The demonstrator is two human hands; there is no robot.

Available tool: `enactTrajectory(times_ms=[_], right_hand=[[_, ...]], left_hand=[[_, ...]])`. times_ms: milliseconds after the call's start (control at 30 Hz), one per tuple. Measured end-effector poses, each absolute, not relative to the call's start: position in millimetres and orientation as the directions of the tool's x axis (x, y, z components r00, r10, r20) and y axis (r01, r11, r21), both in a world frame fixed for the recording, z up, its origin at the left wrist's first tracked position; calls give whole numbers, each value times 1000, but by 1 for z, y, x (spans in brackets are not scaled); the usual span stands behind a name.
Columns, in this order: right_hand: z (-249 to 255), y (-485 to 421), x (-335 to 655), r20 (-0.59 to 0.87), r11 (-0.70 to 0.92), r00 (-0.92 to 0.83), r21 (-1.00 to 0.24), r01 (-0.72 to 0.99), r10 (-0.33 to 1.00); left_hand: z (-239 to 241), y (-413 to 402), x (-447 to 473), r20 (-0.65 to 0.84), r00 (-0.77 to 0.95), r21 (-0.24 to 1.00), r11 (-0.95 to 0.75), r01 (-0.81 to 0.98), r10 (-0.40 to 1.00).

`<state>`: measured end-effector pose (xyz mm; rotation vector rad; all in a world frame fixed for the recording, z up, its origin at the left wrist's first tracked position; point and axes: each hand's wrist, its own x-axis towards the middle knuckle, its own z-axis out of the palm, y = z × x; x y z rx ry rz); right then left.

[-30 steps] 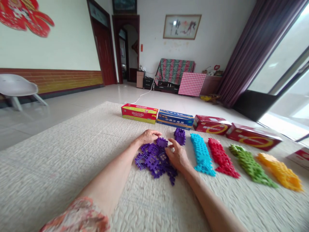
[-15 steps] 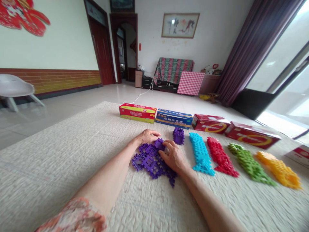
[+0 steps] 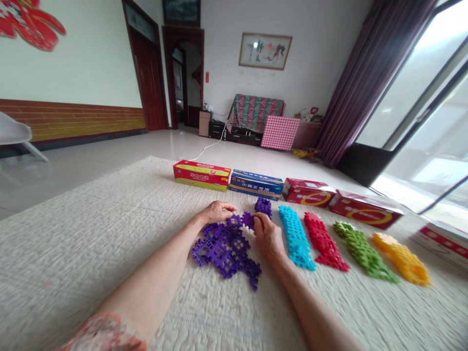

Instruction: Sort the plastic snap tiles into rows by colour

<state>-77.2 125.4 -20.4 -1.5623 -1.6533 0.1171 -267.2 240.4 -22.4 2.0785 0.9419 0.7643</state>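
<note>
My left hand [image 3: 218, 212] is closed with its fingertips on a purple building block [image 3: 234, 221] that has a window-like frame. Thumb and fingers of my right hand [image 3: 269, 236] pinch a solid purple block [image 3: 248, 220], which sits edge to edge with the framed one; I cannot tell whether they are joined. Just below both hands lies a loose pile of purple blocks [image 3: 220, 252] on the cream quilted mat [image 3: 120, 234]. Beyond my right hand stands a small purple stack [image 3: 263, 206].
Rightward lie rows of blocks: blue [image 3: 295, 236], red [image 3: 324, 241], green [image 3: 365, 250] and yellow [image 3: 401, 258]. Behind them stand a red-and-yellow box [image 3: 202, 176], a blue box [image 3: 256, 185] and several dark red boxes [image 3: 309, 193]. A white chair [image 3: 14, 130] is far left.
My right hand has lifted off the pile and pinches a solid purple block. My left hand has come onto a framed block, and the two blocks are side by side. The view has shifted slightly.
</note>
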Motion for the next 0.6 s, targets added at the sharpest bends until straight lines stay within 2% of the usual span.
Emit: enactTrajectory(times_ms=[333, 500, 600], right_hand=[[-12, 122, -70, 394, 38, 114, -359, 933, 912], [-11, 119, -72, 357, 111, 2, -296, 949, 934], [-14, 122, -69, 343, 124, -9, -315, 941, 939]], left_hand=[[-24, 241, -268, 184, 553, 812, -442, 380, 813], [-24, 241, -268, 186, 548, 811, -442, 383, 816], [-23, 240, -267, 191, 543, 810, -444, 384, 818]])
